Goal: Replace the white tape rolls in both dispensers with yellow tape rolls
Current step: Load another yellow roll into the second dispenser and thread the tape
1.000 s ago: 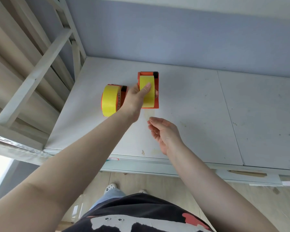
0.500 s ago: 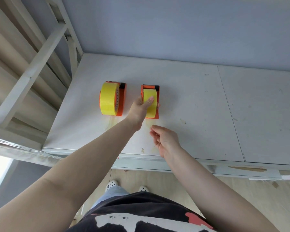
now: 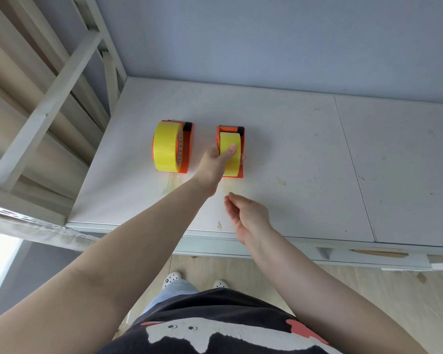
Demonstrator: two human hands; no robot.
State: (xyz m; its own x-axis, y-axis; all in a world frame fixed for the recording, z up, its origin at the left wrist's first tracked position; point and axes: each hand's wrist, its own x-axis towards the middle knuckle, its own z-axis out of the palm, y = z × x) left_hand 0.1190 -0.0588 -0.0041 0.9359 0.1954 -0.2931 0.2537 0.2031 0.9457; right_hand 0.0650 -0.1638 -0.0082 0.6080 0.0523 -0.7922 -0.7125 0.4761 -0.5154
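Head view shows you two orange dispensers on the white table [image 3: 292, 154], side by side and apart, each carrying one yellow roll. The left dispenser [image 3: 186, 149] sits at about 9 o'clock of the right dispenser [image 3: 231, 172]; its roll [image 3: 166, 149] is untouched. Your left hand [image 3: 215, 162] grips the right roll [image 3: 230, 152], thumb lying across the tape face and fingertips just showing on the far side. Your right hand [image 3: 248, 218] hovers at 6 o'clock of that dispenser, near the table's front edge, fingers loosely curled and holding nothing.
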